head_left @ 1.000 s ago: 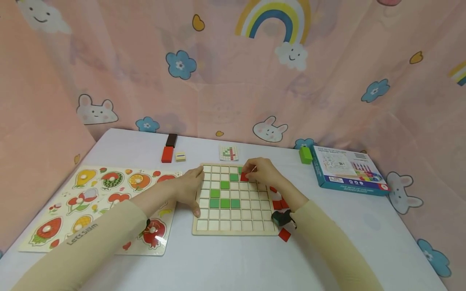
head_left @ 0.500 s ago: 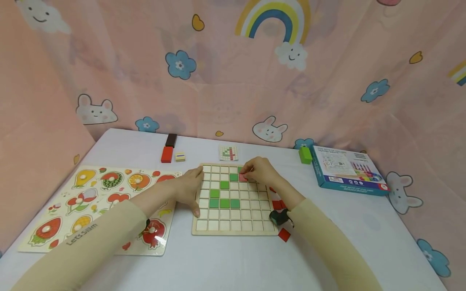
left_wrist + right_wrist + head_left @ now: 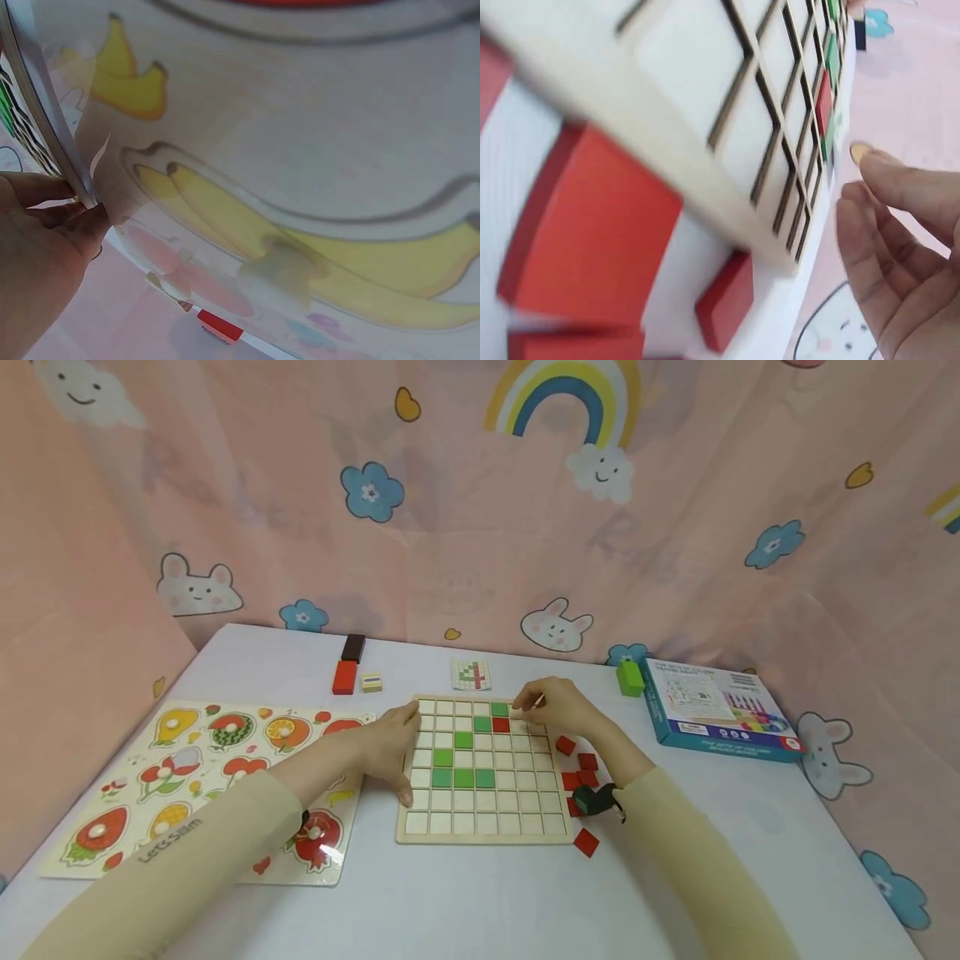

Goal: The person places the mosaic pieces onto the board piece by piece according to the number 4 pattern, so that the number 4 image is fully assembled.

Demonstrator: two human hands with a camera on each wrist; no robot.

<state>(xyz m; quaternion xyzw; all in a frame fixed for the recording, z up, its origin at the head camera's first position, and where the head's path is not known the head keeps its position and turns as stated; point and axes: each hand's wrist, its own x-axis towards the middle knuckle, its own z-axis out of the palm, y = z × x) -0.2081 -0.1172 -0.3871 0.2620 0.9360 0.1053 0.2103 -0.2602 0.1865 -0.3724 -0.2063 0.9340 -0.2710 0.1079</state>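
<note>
A wooden grid board [image 3: 483,840] lies in front of me, with several green tiles [image 3: 463,741] in its cells. One red tile [image 3: 501,725] sits in the second row, just below a green tile. My left hand [image 3: 386,752] rests along the board's left edge, thumb and fingers spread apart. In the left wrist view its fingertips [image 3: 94,217] touch an edge. Above the board's upper right corner hovers my right hand [image 3: 562,706], fingers loosely bent and holding nothing. Several loose red tiles [image 3: 592,225] lie by the board's right edge.
A fruit puzzle board [image 3: 135,797] lies at left, under the left forearm. Behind the grid are a pattern card [image 3: 471,676], a striped block [image 3: 372,682], a red block [image 3: 345,677] and a black block [image 3: 353,647]. A green block [image 3: 630,678] stands beside a box [image 3: 723,714].
My right hand has let go of the red tile, leaving it in its cell, and has moved up and to the right. The left hand has stayed in place.
</note>
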